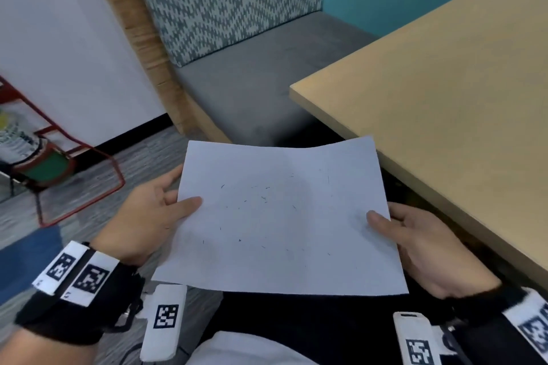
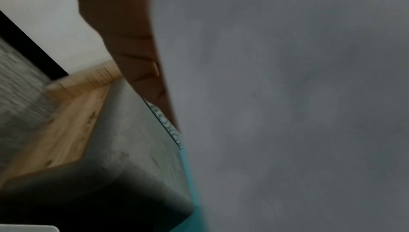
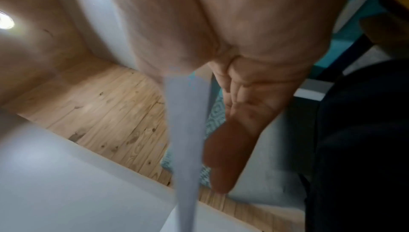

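A white sheet of paper [image 1: 281, 216] with small dark specks scattered on it is held flat above my lap, left of the table. My left hand [image 1: 157, 210] pinches its left edge, thumb on top and fingers underneath. My right hand [image 1: 415, 243] pinches the right edge the same way. In the left wrist view the paper [image 2: 287, 96] fills the right side, with fingers [image 2: 132, 52] along its edge. In the right wrist view the paper [image 3: 188, 131] is seen edge-on, with a finger [image 3: 225, 157] beside it.
A light wooden table [image 1: 444, 92] stands at the right, its corner close to the paper. A grey bench seat [image 1: 261, 74] with a patterned backrest [image 1: 231, 0] lies ahead. A red wire stand [image 1: 74, 154] holding a container sits on the floor at the left.
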Demonstrator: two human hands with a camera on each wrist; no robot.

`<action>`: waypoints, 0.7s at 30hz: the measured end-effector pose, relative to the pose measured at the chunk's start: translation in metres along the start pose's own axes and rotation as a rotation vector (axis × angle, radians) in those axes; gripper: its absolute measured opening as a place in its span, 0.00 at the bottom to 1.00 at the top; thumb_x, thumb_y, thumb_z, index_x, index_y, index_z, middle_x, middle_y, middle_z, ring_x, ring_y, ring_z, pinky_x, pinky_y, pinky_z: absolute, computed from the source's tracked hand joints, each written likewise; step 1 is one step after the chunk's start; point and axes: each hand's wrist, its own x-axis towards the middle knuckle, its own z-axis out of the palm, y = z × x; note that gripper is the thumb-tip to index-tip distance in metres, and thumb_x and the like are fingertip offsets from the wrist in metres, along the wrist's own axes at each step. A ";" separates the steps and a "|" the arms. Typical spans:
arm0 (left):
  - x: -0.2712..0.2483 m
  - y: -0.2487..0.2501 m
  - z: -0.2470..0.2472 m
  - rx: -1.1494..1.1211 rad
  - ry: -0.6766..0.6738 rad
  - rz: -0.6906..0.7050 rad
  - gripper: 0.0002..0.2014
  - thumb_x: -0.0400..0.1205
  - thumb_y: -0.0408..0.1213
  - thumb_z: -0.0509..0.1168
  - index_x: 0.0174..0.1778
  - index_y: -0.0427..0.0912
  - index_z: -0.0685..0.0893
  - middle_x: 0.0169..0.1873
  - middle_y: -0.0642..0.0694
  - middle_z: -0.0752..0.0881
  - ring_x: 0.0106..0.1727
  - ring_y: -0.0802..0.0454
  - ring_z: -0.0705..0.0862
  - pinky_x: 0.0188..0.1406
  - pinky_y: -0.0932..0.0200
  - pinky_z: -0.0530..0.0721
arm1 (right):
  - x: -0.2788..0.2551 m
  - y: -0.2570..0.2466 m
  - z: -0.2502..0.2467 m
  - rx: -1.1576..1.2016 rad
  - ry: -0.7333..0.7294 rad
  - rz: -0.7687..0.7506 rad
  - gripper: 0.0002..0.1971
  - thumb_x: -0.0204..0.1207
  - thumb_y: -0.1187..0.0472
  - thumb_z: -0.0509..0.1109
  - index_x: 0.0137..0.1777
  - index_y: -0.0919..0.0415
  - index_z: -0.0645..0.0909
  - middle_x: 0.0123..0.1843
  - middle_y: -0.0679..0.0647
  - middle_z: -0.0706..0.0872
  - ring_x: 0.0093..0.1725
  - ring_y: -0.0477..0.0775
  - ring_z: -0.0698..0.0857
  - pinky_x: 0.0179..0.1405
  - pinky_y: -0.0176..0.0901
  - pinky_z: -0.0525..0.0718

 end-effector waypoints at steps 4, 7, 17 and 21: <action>0.017 -0.017 -0.024 0.068 0.040 -0.009 0.31 0.84 0.25 0.65 0.82 0.54 0.71 0.54 0.41 0.92 0.54 0.41 0.92 0.53 0.43 0.89 | 0.046 0.001 0.019 -0.123 -0.063 0.035 0.23 0.67 0.55 0.78 0.62 0.61 0.85 0.57 0.55 0.92 0.58 0.58 0.90 0.66 0.67 0.82; 0.035 -0.034 -0.036 0.086 0.055 -0.028 0.30 0.84 0.25 0.65 0.81 0.54 0.72 0.53 0.41 0.92 0.53 0.41 0.92 0.52 0.43 0.90 | 0.078 0.006 0.027 -0.181 -0.102 0.077 0.17 0.73 0.62 0.76 0.62 0.61 0.85 0.58 0.55 0.92 0.59 0.58 0.90 0.66 0.67 0.82; 0.110 -0.105 -0.035 0.125 0.093 -0.099 0.15 0.86 0.28 0.66 0.64 0.49 0.85 0.50 0.45 0.93 0.51 0.43 0.92 0.56 0.40 0.88 | 0.146 0.005 0.024 -0.222 -0.121 0.180 0.16 0.79 0.69 0.69 0.67 0.64 0.82 0.61 0.57 0.91 0.60 0.60 0.90 0.66 0.67 0.82; 0.142 -0.135 -0.024 0.138 0.047 -0.143 0.15 0.85 0.30 0.67 0.64 0.51 0.85 0.52 0.47 0.93 0.53 0.42 0.92 0.57 0.37 0.87 | 0.167 0.008 0.020 -0.347 -0.112 0.191 0.13 0.79 0.67 0.71 0.62 0.59 0.86 0.59 0.54 0.92 0.60 0.59 0.89 0.68 0.67 0.81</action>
